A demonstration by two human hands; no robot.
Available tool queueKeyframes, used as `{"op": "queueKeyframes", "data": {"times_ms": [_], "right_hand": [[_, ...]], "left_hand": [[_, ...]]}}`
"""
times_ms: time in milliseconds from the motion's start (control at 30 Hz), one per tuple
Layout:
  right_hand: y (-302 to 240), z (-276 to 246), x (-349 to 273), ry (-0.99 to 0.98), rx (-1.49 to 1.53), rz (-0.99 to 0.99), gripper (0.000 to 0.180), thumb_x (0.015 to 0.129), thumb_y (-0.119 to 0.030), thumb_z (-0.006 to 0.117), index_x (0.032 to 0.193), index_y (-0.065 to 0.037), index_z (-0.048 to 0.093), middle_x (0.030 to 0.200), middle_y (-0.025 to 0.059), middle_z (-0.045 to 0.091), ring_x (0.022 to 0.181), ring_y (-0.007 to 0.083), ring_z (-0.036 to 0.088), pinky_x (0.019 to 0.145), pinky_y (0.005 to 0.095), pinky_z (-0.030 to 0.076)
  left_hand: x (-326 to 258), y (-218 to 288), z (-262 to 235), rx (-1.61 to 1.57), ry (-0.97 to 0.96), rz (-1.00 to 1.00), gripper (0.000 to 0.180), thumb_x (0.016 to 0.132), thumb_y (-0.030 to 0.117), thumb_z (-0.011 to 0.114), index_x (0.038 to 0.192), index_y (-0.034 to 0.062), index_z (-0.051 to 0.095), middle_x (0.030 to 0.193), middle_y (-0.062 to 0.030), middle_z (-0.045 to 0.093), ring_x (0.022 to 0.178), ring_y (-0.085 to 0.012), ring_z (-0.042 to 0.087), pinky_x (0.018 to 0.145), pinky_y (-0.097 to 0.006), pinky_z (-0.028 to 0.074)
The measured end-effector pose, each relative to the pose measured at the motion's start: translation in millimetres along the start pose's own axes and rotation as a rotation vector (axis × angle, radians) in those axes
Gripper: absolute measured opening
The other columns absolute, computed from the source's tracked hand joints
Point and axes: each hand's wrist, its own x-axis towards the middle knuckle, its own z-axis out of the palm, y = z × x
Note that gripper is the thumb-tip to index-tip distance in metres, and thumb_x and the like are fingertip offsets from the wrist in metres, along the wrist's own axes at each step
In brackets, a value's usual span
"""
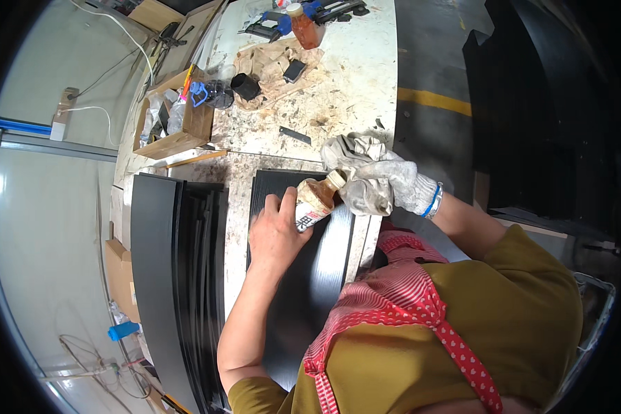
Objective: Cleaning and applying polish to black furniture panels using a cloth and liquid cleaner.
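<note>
The left hand (277, 234) is bare and wrapped around a small bottle (315, 201), tipping it so its open top leans toward a gray rag (355, 172). The right hand (393, 185) wears a white glove and is closed around that rag, holding it right at the bottle's mouth. Both sit just above a long black panel (303, 290) lying on the messy surface (352, 90). I think the rag is only getting wet now, so wiping the panel looks not yet begun. More black panels (179, 276) wait stacked beside it.
</note>
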Motion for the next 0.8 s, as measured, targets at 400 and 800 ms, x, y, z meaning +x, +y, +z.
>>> {"op": "queueKeyframes", "data": {"times_ms": [400, 800], "right_hand": [[22, -28, 4, 0.089, 0.313, 0.045, 0.024, 0.092, -0.001, 0.06, 0.114, 0.005, 0.063, 0.107, 0.0164, 0.069, 0.093, 0.0239, 0.069, 0.082, 0.0336, 0.058], [27, -45, 4, 0.066, 0.408, 0.146, 0.027, 0.097, -0.014, 0.055, 0.116, 0.004, 0.06, 0.103, 0.0132, 0.068, 0.088, 0.0236, 0.069, 0.079, 0.0348, 0.058]], "left_hand": [[-12, 7, -13, 0.17, 0.023, 0.063, 0.07, 0.064, 0.019, 0.083, 0.125, 0.0092, 0.051, 0.097, -0.0104, 0.064, 0.087, -0.0309, 0.066, 0.075, -0.042, 0.054], [-20, 24, -20, 0.127, 0.005, 0.126, 0.066, 0.064, 0.017, 0.083, 0.123, 0.0105, 0.053, 0.096, -0.01, 0.063, 0.087, -0.0303, 0.065, 0.075, -0.042, 0.053]]}}
